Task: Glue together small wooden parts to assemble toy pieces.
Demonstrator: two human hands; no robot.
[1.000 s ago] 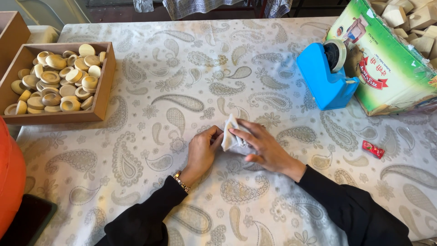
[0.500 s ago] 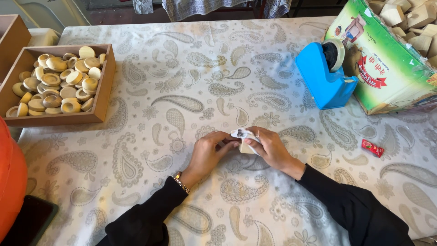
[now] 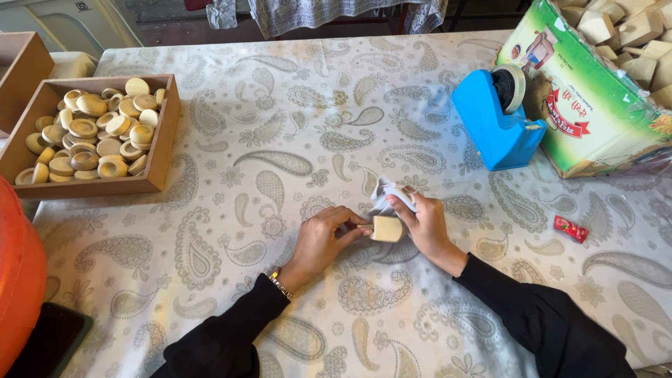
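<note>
Between our two hands, on the paisley-cloth bench (image 3: 231,280), sits a small pale wooden block (image 3: 386,228), squat and roughly cubic, so no clear long axis; if any, it runs hand to hand. Our left hand (image 3: 323,236) pinches its left face with fingertips, wrist low on the cloth, forearm coming in from lower left. Our right hand (image 3: 420,222) sits on the other side, touching the block and also gripping a crumpled bit of whitish wrap (image 3: 386,192) just beyond it, fingers curled over. Both hands closed on something, neither released. Right hand looks nearer to the block's top, left nearer its side. We can't tell whether the wrap is under the block.

Beyond the right hand: a blue tape dispenser (image 3: 495,124), then a green carton of wooden blocks (image 3: 595,98). Right of the right hand, apart: a small red item (image 3: 570,229). Far beyond the left hand: a wooden tray of round pale discs (image 3: 94,133).
</note>
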